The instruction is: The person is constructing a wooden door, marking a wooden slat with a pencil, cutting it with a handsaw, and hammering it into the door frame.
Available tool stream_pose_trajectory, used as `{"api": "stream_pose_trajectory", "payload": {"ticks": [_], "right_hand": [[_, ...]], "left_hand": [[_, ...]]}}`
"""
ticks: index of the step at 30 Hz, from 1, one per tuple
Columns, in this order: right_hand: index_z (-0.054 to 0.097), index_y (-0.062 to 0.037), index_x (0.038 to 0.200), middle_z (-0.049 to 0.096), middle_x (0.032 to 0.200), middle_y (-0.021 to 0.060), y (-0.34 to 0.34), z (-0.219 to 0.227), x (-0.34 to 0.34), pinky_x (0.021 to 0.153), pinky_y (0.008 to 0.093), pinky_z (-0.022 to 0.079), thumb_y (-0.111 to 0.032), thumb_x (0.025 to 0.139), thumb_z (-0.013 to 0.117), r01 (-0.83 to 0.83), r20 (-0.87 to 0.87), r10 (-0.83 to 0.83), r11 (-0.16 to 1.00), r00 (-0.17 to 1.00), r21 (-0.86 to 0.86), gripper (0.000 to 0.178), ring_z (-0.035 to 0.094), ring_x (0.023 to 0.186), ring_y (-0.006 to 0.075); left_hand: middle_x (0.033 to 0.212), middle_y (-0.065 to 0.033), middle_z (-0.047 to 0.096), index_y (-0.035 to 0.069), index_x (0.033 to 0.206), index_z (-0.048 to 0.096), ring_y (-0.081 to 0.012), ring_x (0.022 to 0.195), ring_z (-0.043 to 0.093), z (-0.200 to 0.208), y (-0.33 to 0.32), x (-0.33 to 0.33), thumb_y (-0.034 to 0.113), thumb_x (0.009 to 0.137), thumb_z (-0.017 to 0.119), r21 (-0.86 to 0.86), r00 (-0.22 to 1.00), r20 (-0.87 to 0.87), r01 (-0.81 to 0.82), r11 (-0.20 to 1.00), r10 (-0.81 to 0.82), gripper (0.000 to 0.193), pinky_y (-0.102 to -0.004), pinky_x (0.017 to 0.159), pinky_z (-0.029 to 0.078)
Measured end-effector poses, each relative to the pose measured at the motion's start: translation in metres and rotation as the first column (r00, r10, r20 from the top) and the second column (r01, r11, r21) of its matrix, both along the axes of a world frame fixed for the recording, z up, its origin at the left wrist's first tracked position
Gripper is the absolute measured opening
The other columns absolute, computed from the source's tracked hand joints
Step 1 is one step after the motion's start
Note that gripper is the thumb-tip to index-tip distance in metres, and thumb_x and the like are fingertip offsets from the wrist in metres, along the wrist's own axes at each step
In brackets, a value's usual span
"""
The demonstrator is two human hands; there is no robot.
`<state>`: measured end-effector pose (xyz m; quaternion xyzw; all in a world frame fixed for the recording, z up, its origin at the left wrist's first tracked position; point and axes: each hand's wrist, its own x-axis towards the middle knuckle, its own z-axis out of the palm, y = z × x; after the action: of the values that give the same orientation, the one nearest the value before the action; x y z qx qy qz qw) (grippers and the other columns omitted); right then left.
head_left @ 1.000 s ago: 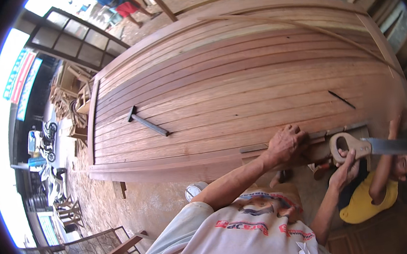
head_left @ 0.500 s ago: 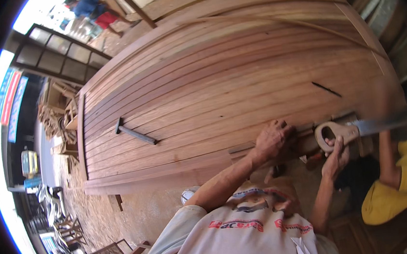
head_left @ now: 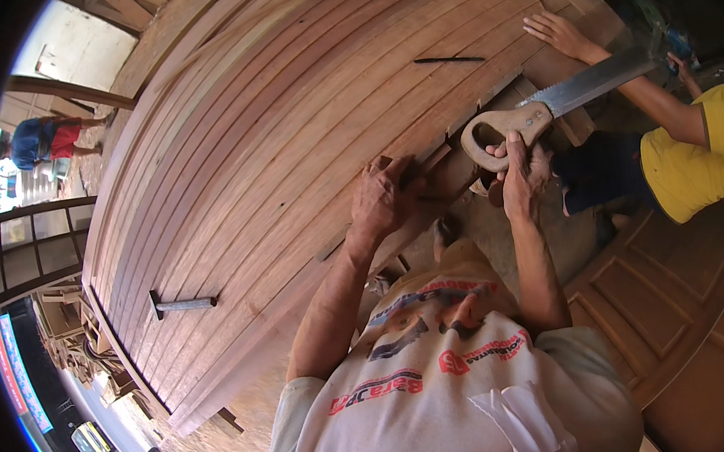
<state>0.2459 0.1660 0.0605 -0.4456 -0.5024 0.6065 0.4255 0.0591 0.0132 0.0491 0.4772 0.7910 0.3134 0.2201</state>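
My right hand (head_left: pixel 523 179) grips a handsaw (head_left: pixel 499 135) by its pale wooden handle. The metal blade points up and to the right, past the panel's near edge. My left hand (head_left: pixel 383 196) lies at that edge with its fingers curled over a narrow wooden strip (head_left: pixel 435 156); the fingers hide part of it. Under and beyond my hands stretches a large slatted wooden panel (head_left: pixel 277 139). On it lie a hammer (head_left: pixel 184 304) at the left and a thin dark pencil-like stick (head_left: pixel 449 60) towards the far right.
At the right a person in a yellow shirt (head_left: pixel 704 153) rests one hand (head_left: pixel 556 32) on the panel, close to the saw blade. A panelled wooden door (head_left: pixel 646 322) is at the lower right. Wood scraps (head_left: pixel 69 325) are piled at the left; another person (head_left: pixel 45 142) bends farther back.
My view has turned, so the panel slants more steeply. The saw's blade, blurred before, now shows clearly, tilted upward. The yellow-shirted person's hand now shows clearly on the panel.
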Motion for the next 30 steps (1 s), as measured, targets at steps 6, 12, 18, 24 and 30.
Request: {"api": "stream_pose_trajectory", "payload": {"ticks": [6,12,18,24,30], "right_hand": [[0.063,-0.0033,0.109,0.068,0.083,-0.0014,-0.007,-0.005,-0.002,0.056,0.0231,0.044,-0.030,0.109,0.065,-0.057,0.036,0.055,0.996,0.998,0.070,0.027,0.074,0.084,0.0110],[0.066,-0.0040,0.105,0.067,0.086,-0.0007,-0.009,-0.008,-0.003,0.055,0.0199,0.045,-0.035,0.110,0.062,-0.083,0.067,0.074,0.988,0.995,0.131,0.031,0.076,0.088,0.0130],[0.066,-0.0035,0.107,0.066,0.085,-0.0006,-0.008,0.000,-0.005,0.055,0.0202,0.046,-0.035,0.110,0.062,-0.075,0.051,0.071,0.993,0.996,0.087,0.032,0.076,0.089,0.0135],[0.065,-0.0041,0.104,0.065,0.086,0.0004,-0.003,-0.005,-0.004,0.055,0.0209,0.046,-0.035,0.108,0.065,-0.018,0.011,0.017,0.995,1.000,0.096,0.031,0.076,0.087,0.0147],[0.063,-0.0046,0.107,0.065,0.086,0.0003,-0.007,-0.004,-0.007,0.052,0.0213,0.046,-0.035,0.108,0.065,0.018,0.019,-0.018,1.000,1.000,-0.001,0.030,0.076,0.087,0.0150]], "left_hand": [[0.127,-0.0228,0.068,0.005,0.136,0.067,-0.0408,0.125,0.062,-0.006,0.002,-0.004,0.034,0.092,0.080,-0.020,0.999,0.054,-0.003,1.000,0.004,0.055,-0.0468,0.105,0.050],[0.129,-0.0243,0.067,0.008,0.135,0.067,-0.0437,0.123,0.062,-0.012,0.004,-0.010,0.034,0.090,0.080,-0.006,0.995,0.094,0.009,1.000,-0.009,0.053,-0.0500,0.104,0.050],[0.130,-0.0244,0.068,0.007,0.135,0.067,-0.0426,0.126,0.062,-0.008,0.008,-0.015,0.034,0.090,0.080,-0.018,0.979,0.198,0.061,0.998,-0.056,0.054,-0.0489,0.105,0.050],[0.132,-0.0244,0.067,0.006,0.135,0.066,-0.0424,0.129,0.060,-0.015,0.007,-0.019,0.033,0.090,0.081,-0.018,0.978,0.199,0.063,0.998,-0.058,0.055,-0.0485,0.107,0.049],[0.132,-0.0247,0.067,0.005,0.136,0.066,-0.0427,0.129,0.059,-0.009,0.006,-0.017,0.032,0.090,0.081,-0.026,0.984,0.173,0.058,0.998,-0.053,0.055,-0.0483,0.108,0.049]]}}
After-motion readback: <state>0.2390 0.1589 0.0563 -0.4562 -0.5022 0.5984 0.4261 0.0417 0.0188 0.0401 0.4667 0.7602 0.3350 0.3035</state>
